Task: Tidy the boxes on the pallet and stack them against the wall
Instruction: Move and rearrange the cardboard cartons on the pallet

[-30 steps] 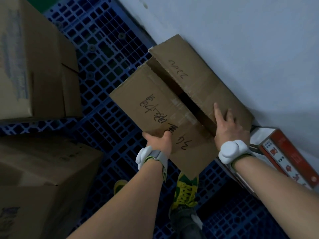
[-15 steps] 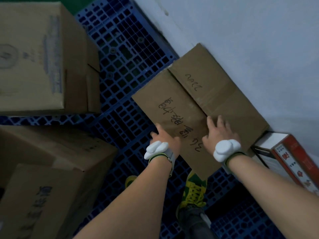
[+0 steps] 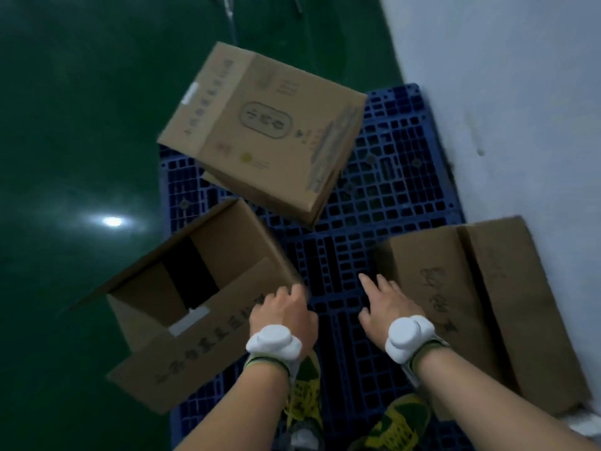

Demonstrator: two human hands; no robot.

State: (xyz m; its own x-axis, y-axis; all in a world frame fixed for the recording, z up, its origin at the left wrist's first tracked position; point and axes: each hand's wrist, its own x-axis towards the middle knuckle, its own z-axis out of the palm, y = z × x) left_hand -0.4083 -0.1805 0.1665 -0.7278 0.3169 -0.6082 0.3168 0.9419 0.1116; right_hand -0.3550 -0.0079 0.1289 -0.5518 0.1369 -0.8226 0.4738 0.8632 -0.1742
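Your left hand point(image 3: 283, 312): fingers curled at the near corner of the open box point(image 3: 195, 294), grip not discernible. Your right hand point(image 3: 387, 305): fingers spread, empty, over the blue pallet point(image 3: 390, 190). Flattened box point(image 3: 481, 304): just right of those fingers, against the wall point(image 3: 520, 109). Closed box point(image 3: 263, 131): beyond both hands, tilted.
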